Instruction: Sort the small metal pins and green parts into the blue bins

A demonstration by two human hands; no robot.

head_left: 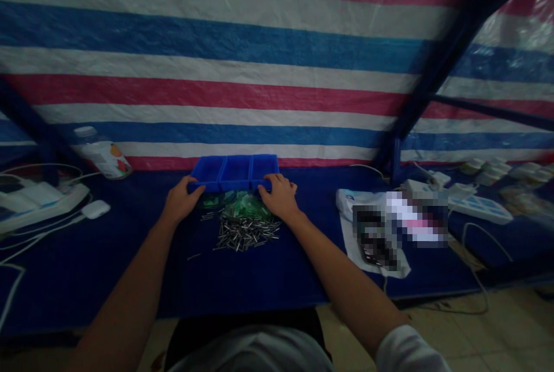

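Observation:
A blue plastic tray (pixel 236 186) with three compartments sits toward the back of the blue table. My left hand (pixel 182 199) grips its front left corner, thumb and fingers closed on the wall. At the front right corner, my right hand (pixel 279 194) holds the tray the same way. Just in front of the tray, between my hands, lies a heap of green translucent pieces (pixel 244 206); their exact kind I cannot make out. Against them, on the near side, is a pile of thin silvery metal pins or nails (pixel 246 232), with a few strays to the left.
Left stand a power strip (pixel 64 205), a white charger (pixel 96 209) with cables, and a tilted bottle (pixel 104 153). On the right are a white plastic bag (pixel 350 233) under blurred-out items and another power strip (pixel 480 206). Striped sheeting (pixel 242 95) hangs behind the table.

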